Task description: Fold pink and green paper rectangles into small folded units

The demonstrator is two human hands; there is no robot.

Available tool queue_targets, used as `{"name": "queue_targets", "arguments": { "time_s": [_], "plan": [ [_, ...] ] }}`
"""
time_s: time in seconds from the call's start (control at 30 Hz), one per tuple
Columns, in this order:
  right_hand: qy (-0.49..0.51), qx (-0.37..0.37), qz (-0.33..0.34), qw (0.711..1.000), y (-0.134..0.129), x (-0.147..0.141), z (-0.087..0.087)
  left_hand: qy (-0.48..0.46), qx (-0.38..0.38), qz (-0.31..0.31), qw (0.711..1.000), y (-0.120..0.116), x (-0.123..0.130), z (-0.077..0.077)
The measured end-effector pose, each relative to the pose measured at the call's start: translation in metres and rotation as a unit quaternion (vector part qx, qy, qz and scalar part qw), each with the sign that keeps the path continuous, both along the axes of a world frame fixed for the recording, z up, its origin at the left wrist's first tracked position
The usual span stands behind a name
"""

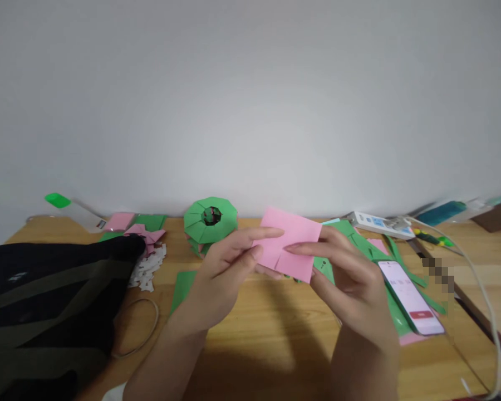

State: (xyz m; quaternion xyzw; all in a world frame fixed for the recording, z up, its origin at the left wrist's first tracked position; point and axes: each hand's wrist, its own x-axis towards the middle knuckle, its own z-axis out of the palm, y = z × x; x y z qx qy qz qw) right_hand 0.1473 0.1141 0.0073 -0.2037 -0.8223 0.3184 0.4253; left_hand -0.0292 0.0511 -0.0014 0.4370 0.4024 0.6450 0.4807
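A square of pink folded paper (293, 234), with a short slit or open crease at its lower edge, is held up above the table between my two hands. My left hand (227, 273) grips its left side, thumb at the lower left and index finger lying across the front. On the right side, my right hand (350, 278) pinches the paper, one finger pressed on its face near the middle and the thumb at the lower right corner. Behind my left hand stands a round green folded-paper piece (212, 227) with a hole in its top.
A dark jacket or bag (54, 312) covers the left side. Near it lie a pink paper shape (150, 236), white scraps (150, 270) and a cable loop (154, 328). At right are a lit phone (411, 298), green paper strips (359, 239) and a power strip (378, 223).
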Motion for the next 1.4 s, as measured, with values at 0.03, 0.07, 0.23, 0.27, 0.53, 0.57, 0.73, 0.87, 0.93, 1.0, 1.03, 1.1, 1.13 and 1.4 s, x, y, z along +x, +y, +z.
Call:
{"name": "queue_targets", "arguments": {
  "time_s": [0.03,0.07,0.23,0.27,0.53,0.57,0.73,0.87,0.93,1.0,1.03,1.1,1.13,1.4],
  "plan": [
    [0.009,-0.009,-0.004,1.000,0.000,0.000,-0.001,0.005,0.000,-0.004,1.000,0.000,0.000,0.001],
    [0.021,-0.017,-0.011,1.000,-0.001,-0.001,-0.002,0.009,0.000,-0.008,1.000,-0.001,0.000,0.001],
    [0.096,-0.043,-0.104,0.989,-0.005,-0.012,-0.007,0.009,0.006,-0.038,0.999,-0.002,0.003,0.002],
    [0.115,-0.052,-0.131,0.983,-0.006,-0.014,-0.008,0.009,0.006,-0.047,0.999,-0.002,0.003,0.002],
    [0.185,-0.099,-0.234,0.949,-0.014,-0.026,-0.013,0.048,0.026,0.010,0.998,-0.002,0.009,-0.002],
    [0.187,-0.103,-0.234,0.948,-0.015,-0.026,-0.013,0.043,0.024,0.026,0.998,-0.002,0.011,-0.002],
    [0.202,-0.123,-0.220,0.946,-0.017,-0.029,-0.012,0.033,0.010,0.104,0.994,0.001,0.019,-0.002],
    [0.234,-0.174,-0.167,0.942,-0.017,-0.032,-0.010,0.044,0.002,0.124,0.991,0.001,0.020,-0.001],
    [0.228,-0.221,-0.132,0.939,-0.016,-0.033,-0.010,0.055,0.002,0.116,0.992,0.000,0.020,0.000],
    [0.205,-0.261,-0.106,0.937,-0.014,-0.032,-0.010,0.064,0.005,0.103,0.993,0.000,0.020,-0.001],
    [0.195,-0.276,-0.097,0.936,-0.013,-0.032,-0.011,0.066,0.005,0.099,0.993,0.000,0.020,-0.001],
    [0.184,-0.294,-0.095,0.933,-0.012,-0.032,-0.012,0.063,0.003,0.097,0.993,0.000,0.021,-0.001],
    [0.183,-0.297,-0.107,0.931,-0.012,-0.031,-0.012,0.059,0.002,0.100,0.993,0.000,0.022,-0.001],
    [0.286,-0.360,-0.172,0.871,-0.008,-0.028,-0.010,0.009,-0.023,0.069,0.997,0.001,0.020,0.002]
  ]
}}
